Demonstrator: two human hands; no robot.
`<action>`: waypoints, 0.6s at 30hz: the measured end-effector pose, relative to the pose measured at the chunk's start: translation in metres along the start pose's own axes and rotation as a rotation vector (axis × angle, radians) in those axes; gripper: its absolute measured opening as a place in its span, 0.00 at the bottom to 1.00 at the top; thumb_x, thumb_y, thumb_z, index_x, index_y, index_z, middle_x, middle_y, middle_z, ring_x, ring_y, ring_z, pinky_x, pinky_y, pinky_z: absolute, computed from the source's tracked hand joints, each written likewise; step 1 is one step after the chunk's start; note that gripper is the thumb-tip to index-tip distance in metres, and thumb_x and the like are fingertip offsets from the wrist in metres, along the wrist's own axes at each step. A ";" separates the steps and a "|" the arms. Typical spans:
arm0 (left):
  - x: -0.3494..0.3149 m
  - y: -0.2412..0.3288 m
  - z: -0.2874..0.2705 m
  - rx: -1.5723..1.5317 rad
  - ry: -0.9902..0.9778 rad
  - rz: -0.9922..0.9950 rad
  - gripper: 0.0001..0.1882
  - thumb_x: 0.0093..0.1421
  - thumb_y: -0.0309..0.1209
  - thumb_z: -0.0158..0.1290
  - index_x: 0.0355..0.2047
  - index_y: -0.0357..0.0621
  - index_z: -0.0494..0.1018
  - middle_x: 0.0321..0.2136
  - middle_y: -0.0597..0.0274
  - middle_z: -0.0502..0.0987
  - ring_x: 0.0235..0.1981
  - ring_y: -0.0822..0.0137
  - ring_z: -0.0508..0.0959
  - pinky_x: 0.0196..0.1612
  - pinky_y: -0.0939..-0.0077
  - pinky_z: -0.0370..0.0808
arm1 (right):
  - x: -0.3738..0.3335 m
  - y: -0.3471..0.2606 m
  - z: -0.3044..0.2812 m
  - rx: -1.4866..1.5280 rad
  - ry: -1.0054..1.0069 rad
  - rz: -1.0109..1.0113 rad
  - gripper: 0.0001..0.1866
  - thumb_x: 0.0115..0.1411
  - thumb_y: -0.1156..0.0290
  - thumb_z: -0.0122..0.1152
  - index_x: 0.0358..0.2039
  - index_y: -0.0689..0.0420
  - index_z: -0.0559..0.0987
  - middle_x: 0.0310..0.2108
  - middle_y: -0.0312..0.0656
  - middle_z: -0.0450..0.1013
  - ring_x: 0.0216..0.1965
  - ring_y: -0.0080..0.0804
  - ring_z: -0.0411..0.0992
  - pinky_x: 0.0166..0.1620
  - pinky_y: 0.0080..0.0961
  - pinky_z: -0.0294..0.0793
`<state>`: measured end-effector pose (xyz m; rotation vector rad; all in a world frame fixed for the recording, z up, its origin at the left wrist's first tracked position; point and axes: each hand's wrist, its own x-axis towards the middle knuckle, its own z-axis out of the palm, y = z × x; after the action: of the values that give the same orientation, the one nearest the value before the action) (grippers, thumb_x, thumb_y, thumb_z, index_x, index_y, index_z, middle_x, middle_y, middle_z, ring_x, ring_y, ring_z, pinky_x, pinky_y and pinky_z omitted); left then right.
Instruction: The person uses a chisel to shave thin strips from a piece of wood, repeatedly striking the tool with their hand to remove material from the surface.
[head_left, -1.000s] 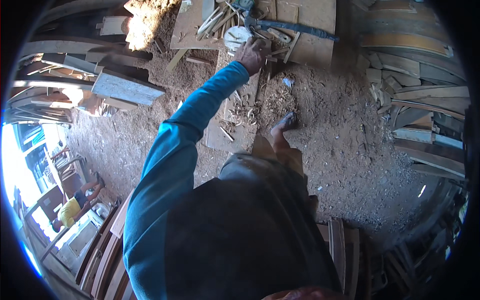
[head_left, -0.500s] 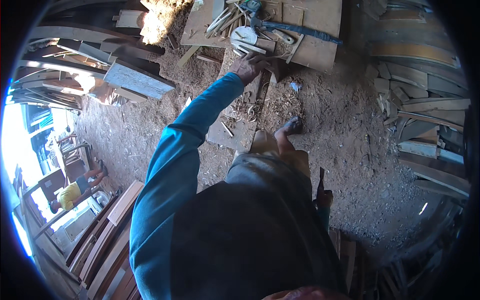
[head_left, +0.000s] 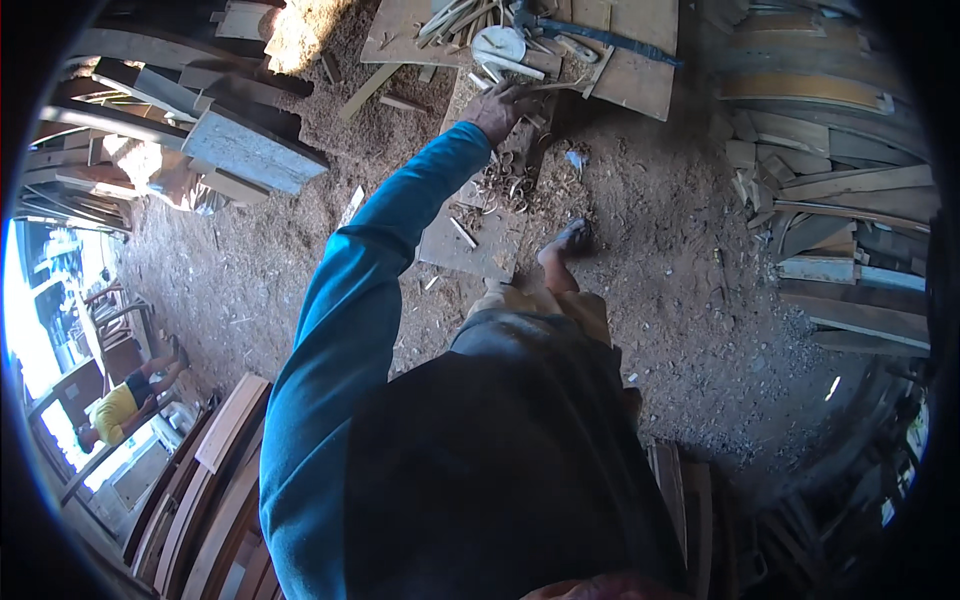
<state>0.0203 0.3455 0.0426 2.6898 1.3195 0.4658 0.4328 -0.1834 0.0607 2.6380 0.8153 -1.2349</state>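
Observation:
At the edge of a wooden work board (head_left: 640,85), my left hand (head_left: 497,110) lies with its fingers stretched to the right, beside a thin wooden stick (head_left: 560,86). Any grip on that stick is not clear. Just beyond the fingers are pale wood strips (head_left: 515,67) and a round whitish disc (head_left: 498,43). A hammer-like tool with a long dark handle (head_left: 610,42) lies across the board. Low by my right side, my right hand (head_left: 632,400) is almost wholly hidden behind my body; its fingers and anything in them do not show.
Curled shavings (head_left: 505,185) cover the ground below the board, next to a flat panel (head_left: 465,245). My bare foot (head_left: 568,238) stands to the right. Timber stacks (head_left: 850,190) line the right, with more planks (head_left: 255,150) at left. A person in yellow (head_left: 118,412) is far left.
The view has shifted, so the board and my left hand appear higher. My right hand, earlier showing with a dark, narrow tool, has dropped mostly out of sight behind my body.

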 end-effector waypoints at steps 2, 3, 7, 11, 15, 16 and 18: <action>-0.011 -0.006 0.000 0.003 0.021 0.036 0.16 0.59 0.29 0.53 0.48 0.56 0.77 0.54 0.61 0.75 0.58 0.53 0.74 0.59 0.59 0.74 | -0.008 0.005 0.007 -0.001 0.010 -0.007 0.31 0.60 0.44 0.63 0.43 0.65 0.76 0.32 0.57 0.78 0.28 0.49 0.80 0.30 0.43 0.78; -0.015 -0.007 -0.002 0.008 -0.011 0.015 0.16 0.57 0.28 0.54 0.47 0.55 0.76 0.54 0.60 0.75 0.58 0.52 0.74 0.58 0.59 0.75 | -0.011 0.005 0.013 -0.002 0.006 -0.010 0.31 0.60 0.44 0.63 0.44 0.65 0.76 0.32 0.57 0.78 0.28 0.50 0.80 0.30 0.43 0.78; -0.024 -0.011 -0.020 0.026 0.166 0.003 0.12 0.58 0.29 0.55 0.44 0.53 0.76 0.47 0.60 0.78 0.53 0.55 0.77 0.52 0.61 0.78 | -0.020 0.004 0.027 0.005 0.006 -0.020 0.31 0.60 0.45 0.63 0.44 0.65 0.76 0.33 0.57 0.78 0.28 0.50 0.80 0.31 0.44 0.78; -0.019 0.024 -0.077 -0.523 0.639 -0.415 0.09 0.62 0.31 0.62 0.41 0.44 0.76 0.35 0.55 0.81 0.36 0.55 0.83 0.43 0.60 0.79 | -0.025 0.003 0.036 0.016 0.009 -0.038 0.31 0.60 0.45 0.63 0.44 0.65 0.76 0.33 0.58 0.78 0.29 0.50 0.80 0.32 0.44 0.78; -0.042 0.026 -0.115 -1.265 0.779 -0.573 0.08 0.67 0.28 0.58 0.44 0.43 0.74 0.37 0.61 0.81 0.39 0.65 0.83 0.43 0.68 0.82 | -0.027 -0.002 0.046 0.000 -0.002 -0.079 0.31 0.60 0.45 0.62 0.45 0.65 0.76 0.33 0.58 0.78 0.30 0.51 0.80 0.32 0.45 0.78; -0.054 0.029 -0.123 -1.472 0.793 -0.623 0.08 0.68 0.28 0.57 0.45 0.43 0.74 0.38 0.62 0.81 0.39 0.65 0.83 0.43 0.69 0.82 | -0.028 -0.002 0.049 -0.007 -0.006 -0.089 0.31 0.60 0.45 0.62 0.45 0.64 0.76 0.33 0.58 0.78 0.30 0.51 0.80 0.33 0.45 0.78; -0.071 0.040 -0.146 -1.780 0.796 -0.678 0.08 0.68 0.27 0.56 0.46 0.45 0.73 0.39 0.64 0.80 0.39 0.67 0.82 0.45 0.69 0.83 | -0.030 -0.004 0.054 -0.020 -0.013 -0.112 0.31 0.60 0.45 0.62 0.45 0.64 0.76 0.34 0.58 0.78 0.30 0.51 0.80 0.33 0.45 0.78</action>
<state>-0.0366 0.2595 0.1740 0.5617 0.8811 1.5824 0.3788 -0.2099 0.0477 2.5975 0.9810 -1.2608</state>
